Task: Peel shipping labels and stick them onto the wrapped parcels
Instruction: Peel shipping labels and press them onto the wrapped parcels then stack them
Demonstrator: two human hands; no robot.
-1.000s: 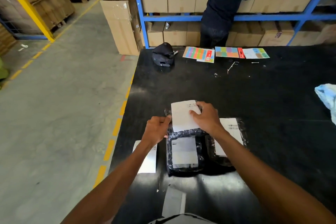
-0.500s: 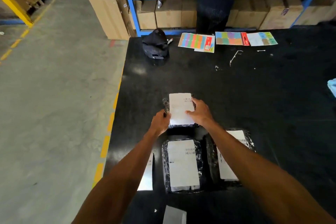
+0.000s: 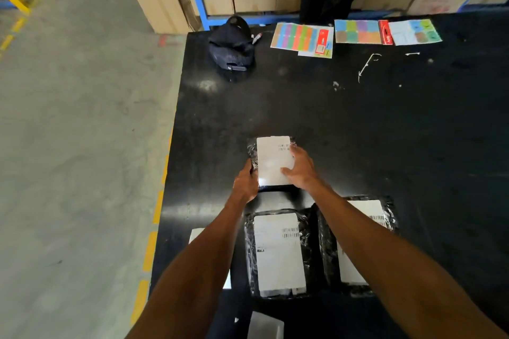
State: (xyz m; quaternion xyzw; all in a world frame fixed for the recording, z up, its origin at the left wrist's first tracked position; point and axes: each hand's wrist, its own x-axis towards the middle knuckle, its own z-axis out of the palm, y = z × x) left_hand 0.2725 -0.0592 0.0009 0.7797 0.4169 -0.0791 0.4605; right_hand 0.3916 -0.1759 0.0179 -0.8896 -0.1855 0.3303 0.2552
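A small parcel (image 3: 252, 153) in black shiny wrap lies on the black table (image 3: 358, 124), with a white shipping label (image 3: 272, 159) lying over its top. My left hand (image 3: 246, 181) grips the parcel's left near edge, fingers curled round it. My right hand (image 3: 301, 166) presses flat on the label's right side. Two more wrapped parcels lie nearer me, each bearing a white label: one in the middle (image 3: 278, 253), one to the right (image 3: 360, 242) partly hidden by my right arm.
A white sheet (image 3: 197, 234) lies under my left arm near the table's left edge. A black cap (image 3: 232, 45), a marker and colourful sticker sheets (image 3: 303, 37) sit at the far edge. A person stands by blue shelves of cardboard boxes. Concrete floor lies left.
The label, held raised over the far parcel a second ago, now lies flat on it. My right hand has flattened onto it and my left hand has moved to the parcel's edge.
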